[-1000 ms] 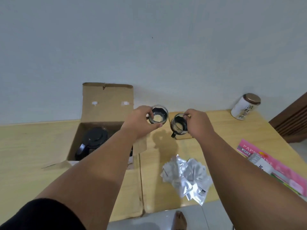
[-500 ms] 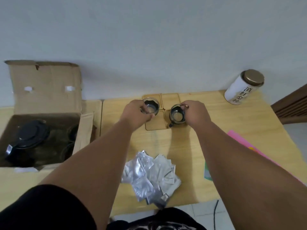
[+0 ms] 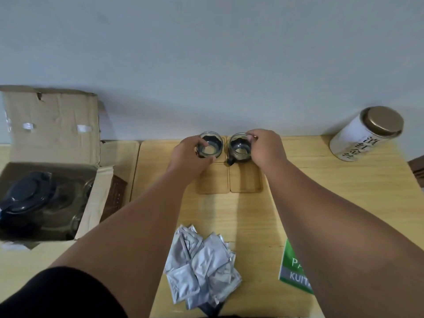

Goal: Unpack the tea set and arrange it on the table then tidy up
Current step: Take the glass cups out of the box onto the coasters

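Observation:
Two small glass cups stand side by side at the far edge of the wooden table (image 3: 332, 193), on square wooden coasters (image 3: 245, 179). My left hand (image 3: 191, 156) grips the left glass cup (image 3: 211, 145) around its side. The right glass cup (image 3: 239, 148), which has a dark handle, is held at its rim by my right hand (image 3: 266, 150). An open cardboard box (image 3: 52, 143) at the left holds a dark-lidded teapot (image 3: 25, 196).
A pile of silver sachets (image 3: 202, 260) lies near the front edge between my arms. A white tea canister (image 3: 367, 134) with a bronze lid stands at the far right. A green packet (image 3: 294, 269) lies under my right forearm. The wall runs close behind the cups.
Both hands carried the cups from in front of the box to the far coasters and lowered them there. The view shifted right and down.

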